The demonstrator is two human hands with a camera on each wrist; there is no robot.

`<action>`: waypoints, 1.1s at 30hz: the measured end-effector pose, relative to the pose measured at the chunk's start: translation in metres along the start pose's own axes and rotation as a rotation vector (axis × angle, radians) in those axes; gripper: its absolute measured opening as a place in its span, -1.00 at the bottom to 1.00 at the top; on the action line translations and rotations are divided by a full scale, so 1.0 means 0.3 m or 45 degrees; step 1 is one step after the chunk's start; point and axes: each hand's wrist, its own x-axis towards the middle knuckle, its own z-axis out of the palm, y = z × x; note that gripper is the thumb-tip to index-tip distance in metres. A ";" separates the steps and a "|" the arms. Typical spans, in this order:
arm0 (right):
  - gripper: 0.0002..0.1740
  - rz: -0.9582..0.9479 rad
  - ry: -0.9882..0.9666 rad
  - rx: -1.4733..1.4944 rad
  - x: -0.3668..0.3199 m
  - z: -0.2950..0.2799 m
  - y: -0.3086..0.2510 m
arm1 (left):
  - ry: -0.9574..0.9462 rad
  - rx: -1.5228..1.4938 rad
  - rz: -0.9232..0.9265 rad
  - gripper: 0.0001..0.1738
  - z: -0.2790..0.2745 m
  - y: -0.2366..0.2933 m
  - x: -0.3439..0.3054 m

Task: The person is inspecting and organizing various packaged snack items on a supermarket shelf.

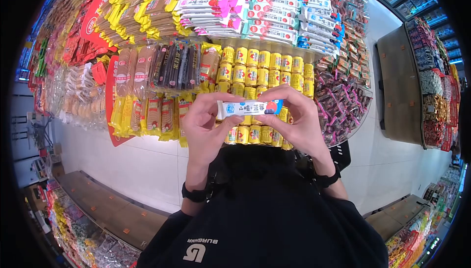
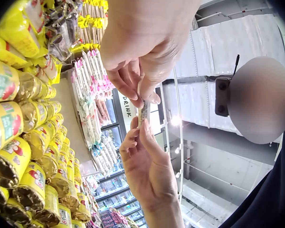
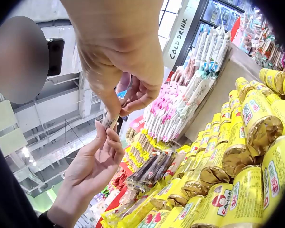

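Both hands hold one small wrapped bar [image 1: 250,108], white with a blue end, level in front of the chest and above the rows of yellow rolls [image 1: 252,76]. The left hand [image 1: 203,123] has its grip closed on the plain white end, thumb on the near side and fingers curled behind. The right hand [image 1: 299,120] pinches the blue end the same way, its thumb along the lower edge. The two thumbs are near each other, with the printed face of the bar showing between the hands. Beyond the yellow rolls lie stacked white packets with pink [image 1: 211,0], green [image 1: 270,10] and blue [image 1: 321,17] ends. Left of the rolls are dark sticks [image 1: 176,64] in clear wrap; right of them, small purple-wrapped sweets [image 1: 341,103].
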 end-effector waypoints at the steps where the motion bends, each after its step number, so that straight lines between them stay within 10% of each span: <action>1: -0.71 -0.003 0.004 -0.006 -0.001 -0.001 0.001 | -0.008 0.003 -0.002 -0.58 -0.001 0.000 -0.001; 33: -0.71 0.103 0.006 0.026 -0.020 0.010 0.002 | 0.084 0.026 -0.130 -0.57 0.009 -0.003 -0.004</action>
